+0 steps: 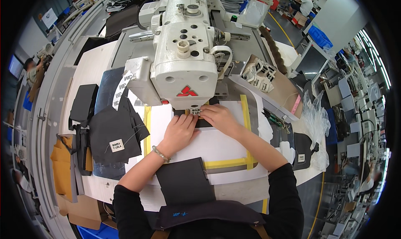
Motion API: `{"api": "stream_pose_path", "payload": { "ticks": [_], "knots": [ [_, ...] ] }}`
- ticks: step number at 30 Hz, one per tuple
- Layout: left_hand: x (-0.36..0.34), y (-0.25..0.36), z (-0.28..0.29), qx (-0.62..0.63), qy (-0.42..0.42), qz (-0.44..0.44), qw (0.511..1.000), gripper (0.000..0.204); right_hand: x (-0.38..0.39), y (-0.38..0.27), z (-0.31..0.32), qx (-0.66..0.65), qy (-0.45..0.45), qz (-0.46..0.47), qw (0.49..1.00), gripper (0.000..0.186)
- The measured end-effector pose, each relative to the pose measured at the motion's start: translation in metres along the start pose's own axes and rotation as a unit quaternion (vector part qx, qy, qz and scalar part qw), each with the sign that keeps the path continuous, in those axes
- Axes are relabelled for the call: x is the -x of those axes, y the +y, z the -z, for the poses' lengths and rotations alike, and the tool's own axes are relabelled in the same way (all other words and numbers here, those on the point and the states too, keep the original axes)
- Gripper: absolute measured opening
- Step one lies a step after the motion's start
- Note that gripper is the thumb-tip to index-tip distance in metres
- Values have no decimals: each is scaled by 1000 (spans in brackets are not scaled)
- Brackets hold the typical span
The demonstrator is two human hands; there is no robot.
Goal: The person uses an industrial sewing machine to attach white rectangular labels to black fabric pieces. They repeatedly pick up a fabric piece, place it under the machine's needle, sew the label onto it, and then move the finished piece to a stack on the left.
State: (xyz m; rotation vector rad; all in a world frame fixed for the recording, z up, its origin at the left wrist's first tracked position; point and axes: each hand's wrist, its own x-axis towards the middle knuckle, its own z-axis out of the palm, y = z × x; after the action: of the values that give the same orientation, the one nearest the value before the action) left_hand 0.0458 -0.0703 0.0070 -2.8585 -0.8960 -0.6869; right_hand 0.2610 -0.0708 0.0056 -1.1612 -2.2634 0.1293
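Note:
Under the head of a large white sewing machine (184, 68), a small white label (195, 111) with dark print lies on a dark piece (203, 123). My left hand (180, 132) has its fingers bent and pressed together at the label's lower left edge. From the right, my right hand (219, 118) pinches the label's right side with its fingertips. Both hands partly cover the label and the dark piece, and the spot beneath the machine head is hard to make out. A white sheet edged with yellow tape (225, 163) lies below my hands.
Black cut pieces (109, 128), one with a label, lie at the left beside brown material (63, 166). A plain black panel (184, 181) rests at the table's front edge. At the right are a cardboard tray (277, 88) of labels, green-handled tools (273, 118) and clear plastic (315, 124).

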Motion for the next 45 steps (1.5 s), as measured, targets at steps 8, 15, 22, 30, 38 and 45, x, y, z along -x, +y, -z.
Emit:
{"api": "stream_pose_path", "payload": {
  "ticks": [8,15,22,30,38,45],
  "knots": [
    [-2,3,-1,-5,-27,16,1000,56,11,7,19,84,-67,51,993,26],
    [-1,1,-5,21,-41,25,999,57,14,8,15,107,-110,52,987,40],
    [5,0,2,46,-50,43,997,58,16,-9,3,71,-89,22,993,47],
    [10,-43,12,91,-75,52,992,73,3,-2,4,61,-149,32,986,51],
    [8,-38,7,41,-83,66,994,84,1,0,2,73,-164,36,983,51],
    [10,-36,6,17,-74,71,995,85,3,3,3,64,-162,50,983,55]
  ]
}}
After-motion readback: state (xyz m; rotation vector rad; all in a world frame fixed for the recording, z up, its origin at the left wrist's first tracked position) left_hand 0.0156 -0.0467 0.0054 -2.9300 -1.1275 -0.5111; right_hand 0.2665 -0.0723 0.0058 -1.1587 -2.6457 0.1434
